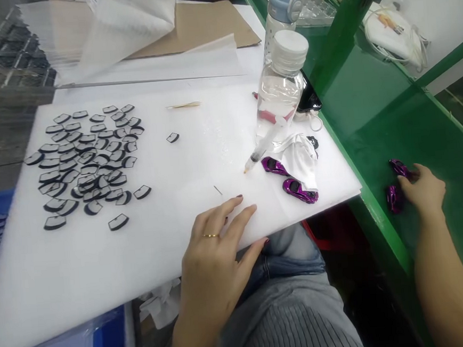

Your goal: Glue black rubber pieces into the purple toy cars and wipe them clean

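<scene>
My left hand, a ring on one finger, rests at the near edge of the white board with its fingers spread and nothing in them. Just beyond the fingertips lies a thin dark stick. Out to the right, my right hand is over the green surface, thumb and fingers closed on a shiny purple toy car; its fingertips are partly hidden. A second purple toy car sits beside it. Two more purple toy cars, one nearer and one farther, lie by a white cloth.
Many small dark-edged clear pieces cover the board's left side. Thin sticks lie farther back. A syringe leans near a clear bottle, with a blue-lidded bottle behind. A green rail borders the board's right side.
</scene>
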`<action>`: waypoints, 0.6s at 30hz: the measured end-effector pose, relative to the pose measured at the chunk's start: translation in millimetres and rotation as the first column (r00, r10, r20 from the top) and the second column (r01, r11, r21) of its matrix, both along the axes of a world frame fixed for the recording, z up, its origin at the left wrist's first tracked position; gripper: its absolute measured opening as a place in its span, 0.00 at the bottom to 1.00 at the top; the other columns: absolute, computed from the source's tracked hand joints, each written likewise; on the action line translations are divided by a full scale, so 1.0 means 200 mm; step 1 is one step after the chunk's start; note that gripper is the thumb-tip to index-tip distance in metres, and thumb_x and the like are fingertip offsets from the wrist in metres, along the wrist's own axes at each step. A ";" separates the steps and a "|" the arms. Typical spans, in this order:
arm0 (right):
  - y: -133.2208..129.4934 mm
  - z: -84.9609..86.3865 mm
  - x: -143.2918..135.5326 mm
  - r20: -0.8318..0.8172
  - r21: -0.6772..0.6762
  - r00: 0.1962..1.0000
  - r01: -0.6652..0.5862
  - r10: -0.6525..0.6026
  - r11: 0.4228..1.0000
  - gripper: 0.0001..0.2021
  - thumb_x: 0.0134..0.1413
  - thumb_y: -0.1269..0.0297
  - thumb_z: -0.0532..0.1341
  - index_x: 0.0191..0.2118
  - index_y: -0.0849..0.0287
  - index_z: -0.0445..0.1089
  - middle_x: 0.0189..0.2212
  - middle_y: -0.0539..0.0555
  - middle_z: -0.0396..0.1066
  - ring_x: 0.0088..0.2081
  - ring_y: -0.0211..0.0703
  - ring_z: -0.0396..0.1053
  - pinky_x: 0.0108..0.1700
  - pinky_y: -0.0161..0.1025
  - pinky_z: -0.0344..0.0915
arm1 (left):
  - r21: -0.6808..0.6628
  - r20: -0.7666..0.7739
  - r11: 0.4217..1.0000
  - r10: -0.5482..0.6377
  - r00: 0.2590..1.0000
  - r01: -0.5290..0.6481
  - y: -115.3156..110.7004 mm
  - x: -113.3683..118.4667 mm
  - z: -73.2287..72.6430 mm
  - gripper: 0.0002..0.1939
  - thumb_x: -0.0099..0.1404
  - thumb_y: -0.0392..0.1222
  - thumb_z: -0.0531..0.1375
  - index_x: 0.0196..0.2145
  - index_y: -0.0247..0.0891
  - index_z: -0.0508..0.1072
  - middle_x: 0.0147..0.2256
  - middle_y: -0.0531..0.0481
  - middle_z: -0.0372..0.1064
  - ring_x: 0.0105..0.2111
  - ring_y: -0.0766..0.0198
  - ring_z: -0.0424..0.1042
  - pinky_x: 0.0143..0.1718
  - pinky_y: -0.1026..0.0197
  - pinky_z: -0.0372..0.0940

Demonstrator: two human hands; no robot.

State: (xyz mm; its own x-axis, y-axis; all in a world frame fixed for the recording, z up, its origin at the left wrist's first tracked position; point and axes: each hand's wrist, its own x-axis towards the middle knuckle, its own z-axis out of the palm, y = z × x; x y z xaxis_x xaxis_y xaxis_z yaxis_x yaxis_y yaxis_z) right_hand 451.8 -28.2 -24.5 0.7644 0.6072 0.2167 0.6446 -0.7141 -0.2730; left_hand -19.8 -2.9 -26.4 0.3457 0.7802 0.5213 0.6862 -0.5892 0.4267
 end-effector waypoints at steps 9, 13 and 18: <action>0.13 0.12 -0.89 0.049 0.284 0.732 -0.663 0.680 0.693 0.16 0.57 0.56 0.64 0.51 0.50 0.72 0.50 0.54 0.76 0.51 0.49 0.75 0.57 0.45 0.72 | -0.109 -0.006 0.993 0.050 0.999 -0.050 -0.02 0.01 0.05 0.32 0.67 0.46 0.65 0.63 0.30 0.64 0.56 0.35 0.71 0.54 0.46 0.71 0.52 0.49 0.74; 0.21 0.14 -1.31 -0.099 0.349 -0.060 -0.937 0.993 -0.022 0.14 0.65 0.72 0.57 0.53 0.54 0.69 0.49 0.56 0.77 0.52 0.46 0.75 0.53 0.44 0.75 | -0.096 0.127 0.995 -0.009 0.992 0.021 -0.04 0.01 0.06 0.26 0.70 0.31 0.58 0.64 0.33 0.64 0.58 0.40 0.70 0.57 0.57 0.71 0.59 0.58 0.69; 0.38 0.17 -1.45 -0.326 0.579 0.254 -0.708 0.911 0.405 0.12 0.58 0.57 0.68 0.42 0.58 0.71 0.36 0.54 0.80 0.37 0.44 0.79 0.38 0.38 0.77 | -0.001 0.146 0.983 0.183 0.972 -0.185 -0.12 0.01 0.06 0.16 0.67 0.32 0.64 0.53 0.34 0.75 0.49 0.41 0.76 0.44 0.58 0.76 0.50 0.56 0.74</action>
State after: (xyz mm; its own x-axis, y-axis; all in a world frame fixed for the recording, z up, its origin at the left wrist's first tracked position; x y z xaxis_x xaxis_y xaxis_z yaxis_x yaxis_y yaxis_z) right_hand 162.6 48.4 9.5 -0.0924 0.9600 0.2643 0.4895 0.2749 -0.8275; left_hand -17.6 -26.2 -15.3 0.1165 0.8164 0.5657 0.7147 -0.4644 0.5230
